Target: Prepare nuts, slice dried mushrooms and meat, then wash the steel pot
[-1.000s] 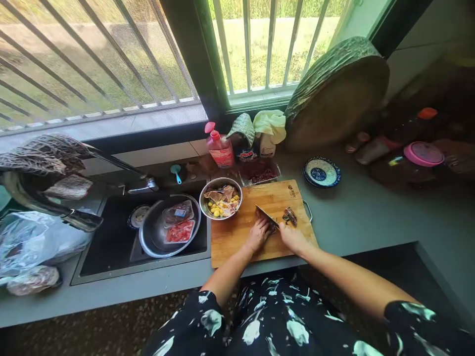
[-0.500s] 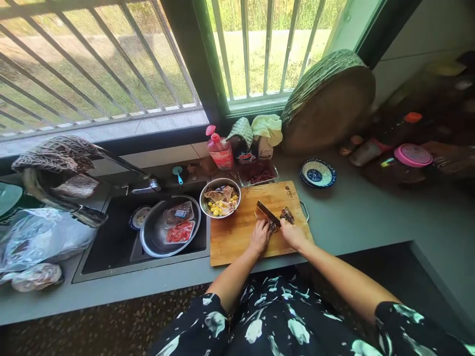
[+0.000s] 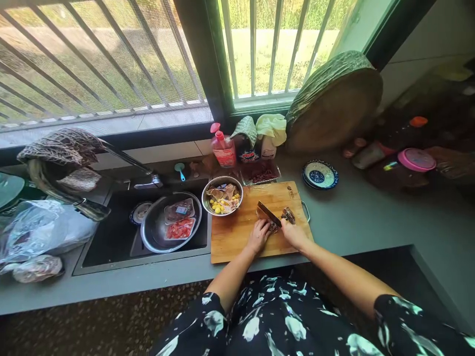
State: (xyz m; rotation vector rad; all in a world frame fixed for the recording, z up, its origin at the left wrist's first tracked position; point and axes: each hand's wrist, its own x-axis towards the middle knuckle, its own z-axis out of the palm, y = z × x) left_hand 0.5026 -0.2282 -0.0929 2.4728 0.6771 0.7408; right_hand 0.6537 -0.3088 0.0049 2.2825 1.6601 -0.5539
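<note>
On a wooden cutting board my right hand grips the handle of a dark-bladed cleaver. Its blade points up and to the left, lying across the food under it. My left hand presses down with bent fingers on a dark, meat-like piece, close beside the blade. A second dark piece lies on the board just right of the cleaver. At the board's upper left corner stands a metal bowl with meat pieces and yellow balls in it.
Left is a sink holding a metal basin with two packs of meat. Behind the board stand a tray of dark red food and a pink pump bottle. Patterned plates and a large round chopping block are on the right.
The view has shifted slightly, moving the whole scene a little. Both hands and the cleaver hold nearly the same place on the board.
</note>
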